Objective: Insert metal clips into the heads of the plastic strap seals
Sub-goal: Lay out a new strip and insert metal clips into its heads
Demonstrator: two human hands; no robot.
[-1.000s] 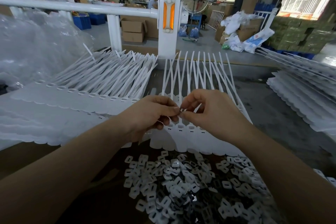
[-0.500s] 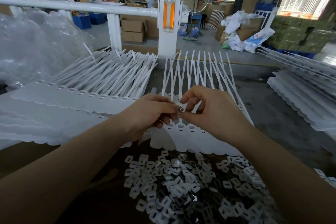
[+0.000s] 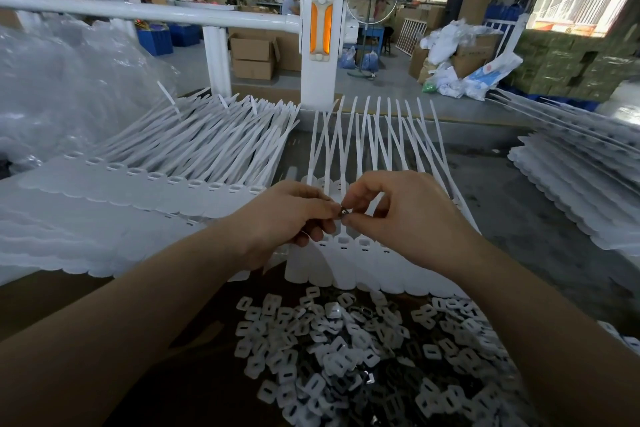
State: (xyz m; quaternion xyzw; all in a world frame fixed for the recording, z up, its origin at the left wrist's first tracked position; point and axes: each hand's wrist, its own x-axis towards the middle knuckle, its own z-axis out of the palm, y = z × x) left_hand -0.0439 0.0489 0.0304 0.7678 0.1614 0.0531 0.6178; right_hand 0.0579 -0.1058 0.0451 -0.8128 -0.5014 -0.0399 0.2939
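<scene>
Though small, clip (image 3: 344,211) between hands (image 3: 398,215).

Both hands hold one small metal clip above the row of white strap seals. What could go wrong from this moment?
1. The metal clip is tiny and pinched only by fingertips of the left hand and right hand; it may slip and fall into the pile of loose clips below.
2. The hands cover the strap seals, so the clip may miss a head slot.
</scene>
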